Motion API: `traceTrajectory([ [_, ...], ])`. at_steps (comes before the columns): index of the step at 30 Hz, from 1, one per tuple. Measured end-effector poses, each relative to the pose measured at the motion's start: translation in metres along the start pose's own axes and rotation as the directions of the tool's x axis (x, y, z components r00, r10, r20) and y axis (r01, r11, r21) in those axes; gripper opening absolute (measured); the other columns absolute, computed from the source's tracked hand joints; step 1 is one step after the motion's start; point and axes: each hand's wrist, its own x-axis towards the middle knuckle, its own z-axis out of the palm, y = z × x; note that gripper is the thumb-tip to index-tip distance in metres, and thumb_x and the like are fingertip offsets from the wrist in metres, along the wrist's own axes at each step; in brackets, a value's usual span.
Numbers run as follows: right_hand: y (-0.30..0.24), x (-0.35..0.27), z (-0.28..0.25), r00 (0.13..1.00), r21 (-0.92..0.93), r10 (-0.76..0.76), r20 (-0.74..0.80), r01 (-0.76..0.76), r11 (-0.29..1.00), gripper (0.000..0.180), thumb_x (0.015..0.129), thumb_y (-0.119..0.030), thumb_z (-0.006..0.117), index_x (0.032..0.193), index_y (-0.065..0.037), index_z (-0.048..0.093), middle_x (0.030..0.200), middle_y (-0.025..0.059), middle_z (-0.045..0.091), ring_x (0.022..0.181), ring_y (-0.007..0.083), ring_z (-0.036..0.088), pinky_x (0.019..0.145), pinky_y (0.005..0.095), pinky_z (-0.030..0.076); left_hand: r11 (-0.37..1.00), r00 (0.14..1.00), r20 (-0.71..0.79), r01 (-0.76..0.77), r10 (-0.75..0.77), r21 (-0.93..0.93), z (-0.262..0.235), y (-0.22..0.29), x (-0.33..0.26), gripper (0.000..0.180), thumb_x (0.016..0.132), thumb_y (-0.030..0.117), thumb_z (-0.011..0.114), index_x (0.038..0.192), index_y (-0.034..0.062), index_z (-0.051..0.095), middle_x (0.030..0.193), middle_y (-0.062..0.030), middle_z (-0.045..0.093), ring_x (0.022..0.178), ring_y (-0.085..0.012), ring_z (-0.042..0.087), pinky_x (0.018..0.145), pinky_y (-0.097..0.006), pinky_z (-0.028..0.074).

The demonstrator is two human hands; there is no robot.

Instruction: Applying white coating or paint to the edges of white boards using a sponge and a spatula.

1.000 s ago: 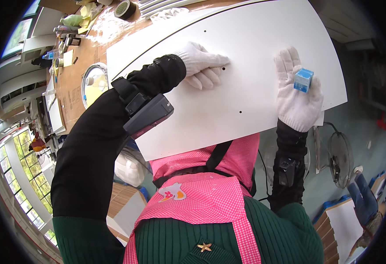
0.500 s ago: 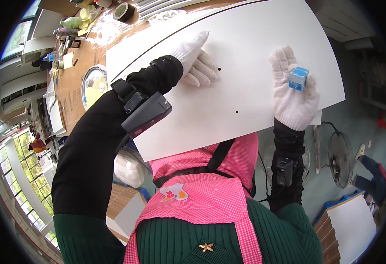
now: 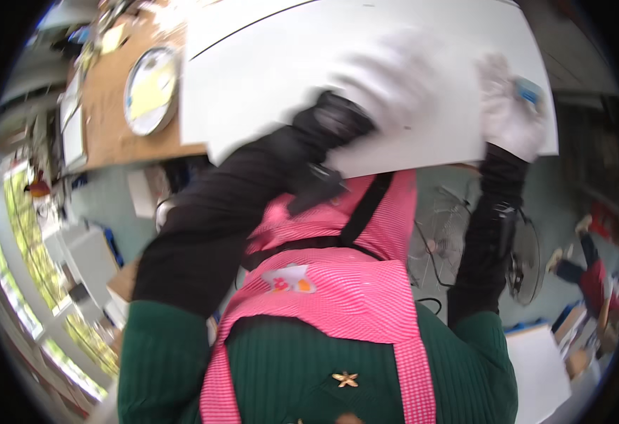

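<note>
A large white panel (image 3: 267, 92) lies in front of me, with a dark line along its far left side. My left hand (image 3: 387, 81), in a white glove, is over its middle. Motion smears its fingers, so I cannot tell how they are placed or whether anything is in them. Near the panel's right edge is my right hand (image 3: 510, 116), gloved in white too, its fingers pointing away from me. A small blue block (image 3: 528, 92) is held at its thumb side.
A brown work table (image 3: 108, 138) extends to the left, bearing a round white container (image 3: 152, 92) with something yellow inside. Below the panel, a floor fan (image 3: 442, 237) stands near my right arm. Further right another person (image 3: 592, 272) is partly visible.
My left hand has swept right across the panel, toward its middle. My right hand has shifted right with the blue block. The whole view has moved as well.
</note>
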Motion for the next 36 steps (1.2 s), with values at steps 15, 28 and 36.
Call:
traceTrajectory([
  [15,0.046,-0.026,-0.003,0.894,-0.454,-0.441,-0.085,0.359,0.816,0.042,0.094,-0.015,0.051,0.113,0.022,0.051,0.136,0.0385,0.045,0.133,0.0477,0.042,0.117,0.0576,0.03,0.771,0.935,-0.284,0.34,-0.214,0.538,-0.205,0.0,-0.34,0.042,0.092,0.022,0.057,0.125,-0.0041,0.059,0.121,-0.0255,0.062,0.117,-0.0395,0.059,0.101,-0.043,0.047],
  [28,0.358,-0.027,0.075,0.866,-0.544,0.48,-0.139,-0.472,0.694,0.049,0.101,-0.024,0.048,0.136,0.01,0.042,0.152,0.0254,0.034,0.14,0.0381,0.038,0.118,0.0512,0.032,0.451,0.554,0.221,0.806,-0.803,-0.383,-0.171,-0.044,-0.382,0.043,0.099,0.04,0.048,0.099,0.0021,0.067,0.087,-0.0228,0.066,0.088,-0.0365,0.066,0.08,-0.041,0.05],
  [36,0.336,0.068,0.071,0.967,-0.333,0.216,-0.136,-0.25,0.909,0.03,0.098,-0.029,0.053,0.098,0.0,0.058,0.13,0.0314,0.051,0.125,0.0431,0.053,0.112,0.0556,0.041,0.572,0.73,0.388,0.683,-0.563,-0.455,-0.191,-0.027,-0.312,0.058,0.094,0.053,0.053,0.123,0.0036,0.061,0.117,-0.0203,0.065,0.113,-0.0365,0.06,0.1,-0.041,0.045],
])
